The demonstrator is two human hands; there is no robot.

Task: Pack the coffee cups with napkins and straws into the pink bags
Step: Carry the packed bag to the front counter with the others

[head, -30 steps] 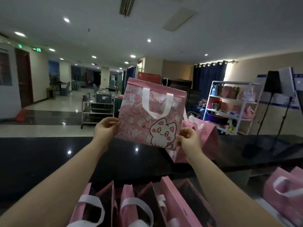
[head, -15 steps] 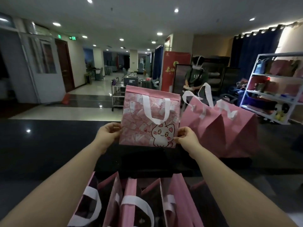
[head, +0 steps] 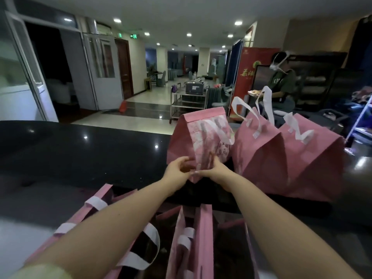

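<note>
A pink bag with a cat print and white handles [head: 201, 135] stands over the black counter [head: 80, 154], turned so its side gusset faces me. My left hand [head: 178, 170] and my right hand [head: 211, 170] both pinch its lower edge, close together. Two more closed pink bags [head: 281, 158] stand just to its right. Several open pink bags [head: 189, 238] sit below my forearms at the near edge. No cups, napkins or straws show.
A person in a dark green shirt [head: 281, 83] sits behind the bags at the right. A metal trolley [head: 189, 101] stands on the shiny floor beyond the counter. A shelf edge [head: 360, 121] is at the far right.
The cat bag turned from facing me flat to side-on and came down beside the two closed bags. My hands moved from its two lower corners to close together at its bottom edge.
</note>
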